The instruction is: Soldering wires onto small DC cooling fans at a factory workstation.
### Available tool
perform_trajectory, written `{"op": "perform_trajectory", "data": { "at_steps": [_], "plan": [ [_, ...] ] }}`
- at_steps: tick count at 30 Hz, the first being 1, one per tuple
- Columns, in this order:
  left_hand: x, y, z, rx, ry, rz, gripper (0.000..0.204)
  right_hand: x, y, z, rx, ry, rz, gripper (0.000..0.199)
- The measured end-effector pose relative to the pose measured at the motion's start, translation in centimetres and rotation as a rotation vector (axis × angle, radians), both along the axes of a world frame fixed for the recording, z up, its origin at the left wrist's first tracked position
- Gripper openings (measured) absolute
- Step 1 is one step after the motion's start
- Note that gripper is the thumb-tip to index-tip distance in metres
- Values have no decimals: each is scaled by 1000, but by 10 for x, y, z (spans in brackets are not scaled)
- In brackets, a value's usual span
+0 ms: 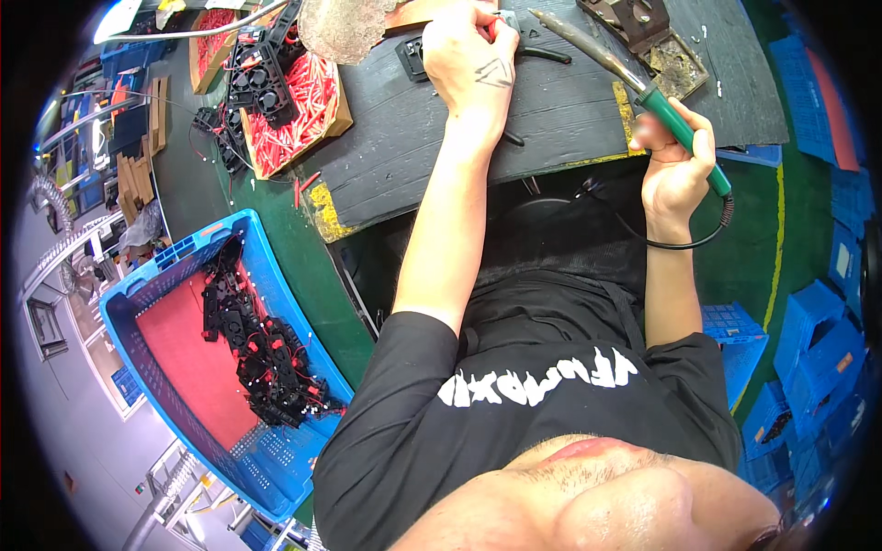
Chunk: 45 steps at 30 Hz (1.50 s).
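Observation:
My right hand (pixel 678 174) grips a soldering iron (pixel 678 121) by its green handle. The iron's metal tip points up and left, a short way right of my other hand. Fingers pinched, my left hand (pixel 469 69) is over the dark workbench (pixel 570 119); a bit of red shows at its fingertips, too small to name. Beside that hand, a black fan unit (pixel 412 60) lies on the bench. Black-handled pliers (pixel 547 55) are partly hidden under the hand and wrist.
An iron stand (pixel 634 23) with a grimy tray (pixel 680 72) sits at the far right. Leftward, a box of small red pieces (pixel 308 101) has black fan units (pixel 262 87) over it. A blue crate (pixel 253 225) holding wired black parts (pixel 266 358) stands lower left.

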<state>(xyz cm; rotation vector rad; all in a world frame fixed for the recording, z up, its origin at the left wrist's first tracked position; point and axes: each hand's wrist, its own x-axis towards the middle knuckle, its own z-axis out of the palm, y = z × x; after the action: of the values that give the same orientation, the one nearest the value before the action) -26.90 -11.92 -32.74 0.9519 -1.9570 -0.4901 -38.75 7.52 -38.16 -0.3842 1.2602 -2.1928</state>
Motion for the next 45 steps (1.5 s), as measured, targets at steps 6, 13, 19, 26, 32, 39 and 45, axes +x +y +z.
{"op": "perform_trajectory", "data": {
  "at_steps": [6, 13, 19, 26, 32, 39, 45],
  "plan": [
    [-1, 1, 1, -31, 3, 0, 8, 0, 0, -1, 1, -4, -3, 48],
    [0, 0, 3, -34, -23, -14, 8, 0, 0, -1, 6, -19, -2, 47],
    [2, 0, 8, 61, -67, -16, 11, 2, -2, 5, 12, -25, -35, 45],
    [46, -22, 2, -88, -235, -128, 25, -2, 0, 2, 2, -30, 1, 46],
    [102, -20, -3, -291, -254, -57, 23, -1, -2, -1, -14, -71, 25, 46],
    [204, -15, 1, -287, -294, 223, 23, -3, 3, 3, -25, -119, 12, 44],
    [273, -49, 20, -334, -406, 333, 26, -9, 5, 6, 29, -123, -14, 44]
  ]
}}
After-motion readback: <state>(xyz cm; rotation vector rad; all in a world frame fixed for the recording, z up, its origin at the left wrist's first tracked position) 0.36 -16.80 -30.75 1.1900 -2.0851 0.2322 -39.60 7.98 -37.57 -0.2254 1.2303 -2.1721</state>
